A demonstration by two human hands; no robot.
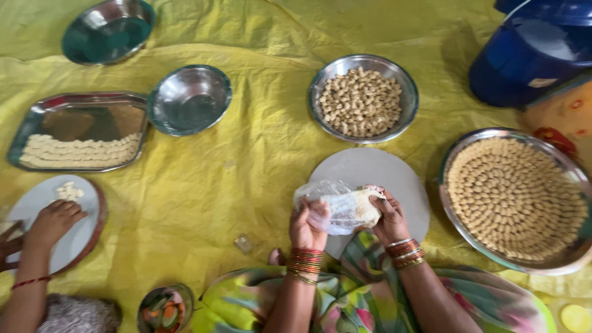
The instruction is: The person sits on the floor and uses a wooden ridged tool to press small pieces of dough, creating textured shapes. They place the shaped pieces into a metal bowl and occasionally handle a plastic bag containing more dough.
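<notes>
While both my left hand (306, 225) and right hand (388, 217) clutch the clear plastic dough bag (338, 206), the right round steel tray (570, 179) looks nearly filled; the far steel bowl (404, 117) still holds unshaped balls.

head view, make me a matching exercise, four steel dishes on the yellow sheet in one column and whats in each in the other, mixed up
Things:
1. round bowl above the grey board
2. big round tray at the right
3. rectangular tray at the left
4. small bowl beside the rectangular tray

Contents:
A. pale pieces laid in rows along one side
B. nothing
C. a loose heap of small pale balls
D. small balls arranged in rings

Pairs: 1-C, 2-D, 3-A, 4-B
</notes>
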